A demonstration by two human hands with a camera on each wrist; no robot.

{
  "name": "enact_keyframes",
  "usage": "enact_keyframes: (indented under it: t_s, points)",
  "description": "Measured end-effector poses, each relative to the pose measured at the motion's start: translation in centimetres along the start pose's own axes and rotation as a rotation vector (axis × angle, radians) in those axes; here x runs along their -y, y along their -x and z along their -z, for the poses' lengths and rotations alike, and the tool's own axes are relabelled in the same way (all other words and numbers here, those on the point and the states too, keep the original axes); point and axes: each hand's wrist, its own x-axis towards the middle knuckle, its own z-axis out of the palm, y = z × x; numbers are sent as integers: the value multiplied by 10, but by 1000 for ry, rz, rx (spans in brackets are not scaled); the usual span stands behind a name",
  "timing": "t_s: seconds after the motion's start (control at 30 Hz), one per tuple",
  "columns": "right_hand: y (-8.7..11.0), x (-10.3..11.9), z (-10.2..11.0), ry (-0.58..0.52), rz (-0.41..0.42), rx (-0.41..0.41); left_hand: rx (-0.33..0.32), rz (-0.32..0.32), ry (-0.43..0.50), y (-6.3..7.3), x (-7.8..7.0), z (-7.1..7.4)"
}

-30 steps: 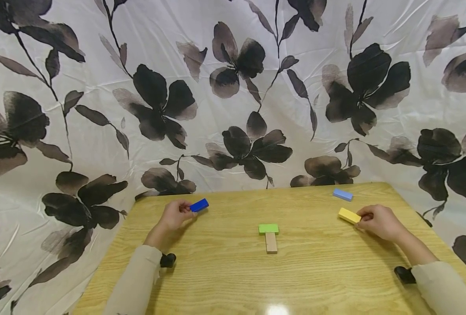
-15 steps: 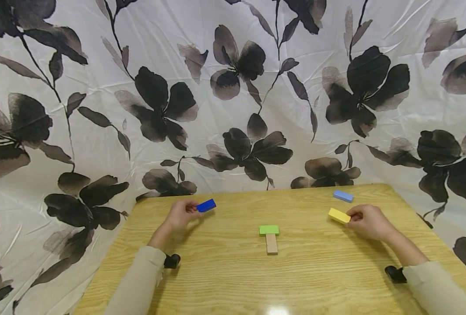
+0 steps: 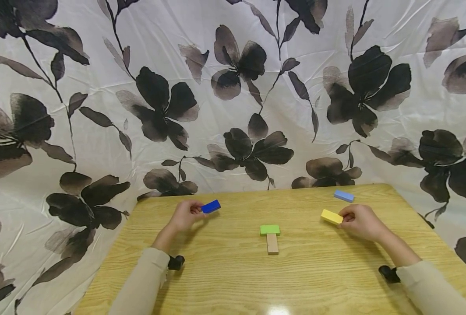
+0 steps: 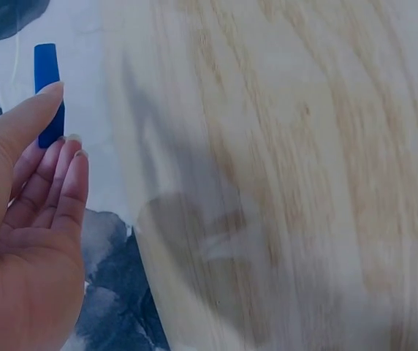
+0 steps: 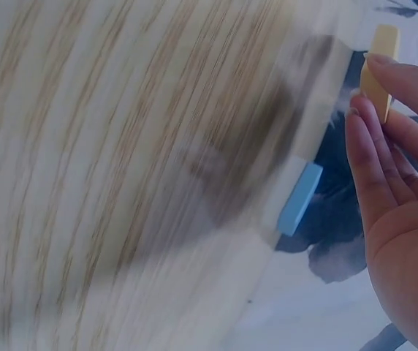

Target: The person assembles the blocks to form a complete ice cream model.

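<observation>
My left hand (image 3: 185,216) pinches a dark blue block (image 3: 211,206) by one end, between thumb and fingertips. In the left wrist view the blue block (image 4: 46,66) stands out past the thumb. On the right, my right hand (image 3: 360,222) holds a yellow block (image 3: 331,216) the same way, its free end pointing left. The right wrist view shows the thumb and fingers around the lower part of the yellow block (image 5: 384,47). Between the hands, a green block (image 3: 270,229) lies crosswise at the far end of a plain wooden block (image 3: 272,245), making a T shape.
A light blue block (image 3: 344,196) lies near the table's far right edge, beyond my right hand. The wood-grain table (image 3: 233,280) ends at a hanging floral cloth (image 3: 217,109). Each wrist carries a small black camera (image 3: 176,262).
Both hands have moved inward with their blocks: the left hand to the right with the dark blue block, the right hand to the left with the yellow one. The blocks on the table stay put.
</observation>
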Motion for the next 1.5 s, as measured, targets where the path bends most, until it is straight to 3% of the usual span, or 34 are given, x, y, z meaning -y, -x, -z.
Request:
enact_keyframes:
  t_s: [0.7, 1.5]
  points:
    - [-11, 20, -20, -38, 84, 11, 12, -7, 10, 1, -15, -18]
    - [-30, 35, -41, -71, 100, 34, 7, -37, 21, -4, -25, -38]
